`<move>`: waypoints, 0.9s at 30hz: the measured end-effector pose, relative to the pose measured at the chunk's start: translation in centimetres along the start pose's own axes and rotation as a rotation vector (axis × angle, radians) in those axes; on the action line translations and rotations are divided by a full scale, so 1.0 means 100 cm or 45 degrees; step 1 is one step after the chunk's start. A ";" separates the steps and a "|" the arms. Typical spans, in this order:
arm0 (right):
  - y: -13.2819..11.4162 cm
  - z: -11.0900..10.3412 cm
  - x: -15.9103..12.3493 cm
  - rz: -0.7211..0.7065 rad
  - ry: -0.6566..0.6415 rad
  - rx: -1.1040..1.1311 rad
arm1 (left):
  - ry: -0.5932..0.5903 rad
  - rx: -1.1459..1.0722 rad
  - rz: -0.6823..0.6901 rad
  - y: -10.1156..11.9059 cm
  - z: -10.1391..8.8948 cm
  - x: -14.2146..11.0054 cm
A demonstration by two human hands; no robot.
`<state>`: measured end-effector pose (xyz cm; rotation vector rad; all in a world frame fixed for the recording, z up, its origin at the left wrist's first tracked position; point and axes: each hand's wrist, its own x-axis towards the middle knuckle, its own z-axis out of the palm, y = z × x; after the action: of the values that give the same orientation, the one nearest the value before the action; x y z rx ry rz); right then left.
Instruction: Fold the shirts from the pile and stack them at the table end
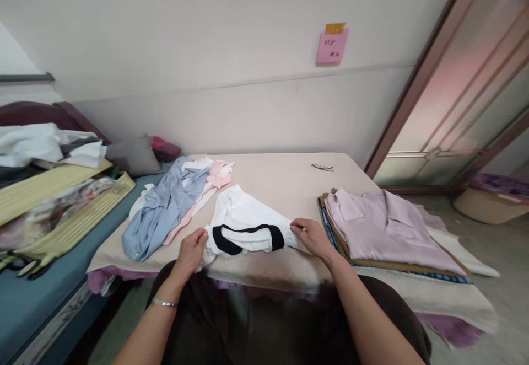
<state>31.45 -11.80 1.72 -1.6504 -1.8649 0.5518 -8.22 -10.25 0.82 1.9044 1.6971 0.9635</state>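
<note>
A white shirt (248,209) with a black band around its neck opening lies in front of me at the near edge of the covered table. My left hand (193,250) pinches the white cloth at its left side. On the other side, my right hand (309,235) grips the fabric just right of the black band. The cloth is drawn out between both hands, its neck side facing me. Some fabric is bunched beneath my left fingers.
Rumpled blue, pink and white clothes (165,205) lie to the left. Folded garments, a light purple shirt (372,224) on top, are stacked at right. Eyeglasses (322,167) rest near the back. A bed (49,293) with bags stands left; a pink note (332,46) hangs on the wall.
</note>
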 end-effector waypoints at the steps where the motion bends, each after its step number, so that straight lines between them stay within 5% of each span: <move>1: -0.006 -0.012 0.001 -0.030 0.024 0.105 | 0.011 0.030 0.057 0.014 -0.016 0.005; 8: -0.101 -0.147 0.019 -0.195 0.181 0.481 | 0.247 -0.060 0.343 0.136 -0.145 0.028; 13: -0.166 -0.230 0.028 -0.363 0.497 0.297 | 0.257 -0.486 0.280 0.192 -0.199 0.018; 16: -0.182 -0.261 0.042 -0.380 0.713 0.007 | 0.175 -0.622 0.291 0.209 -0.200 0.017; 20: -0.180 -0.276 0.079 -0.326 0.841 -0.374 | 0.044 -0.627 0.318 0.208 -0.165 0.035; 24: -0.173 -0.254 0.123 -0.246 0.718 -0.457 | 0.077 -0.391 0.294 0.176 -0.140 0.077; 27: -0.180 -0.223 0.156 -0.251 0.666 -0.326 | 0.283 -0.121 0.301 0.157 -0.159 0.105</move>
<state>31.85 -0.67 32.33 -1.5486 -1.7151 -0.1986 -8.70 -4.91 24.92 2.0293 1.5317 1.3660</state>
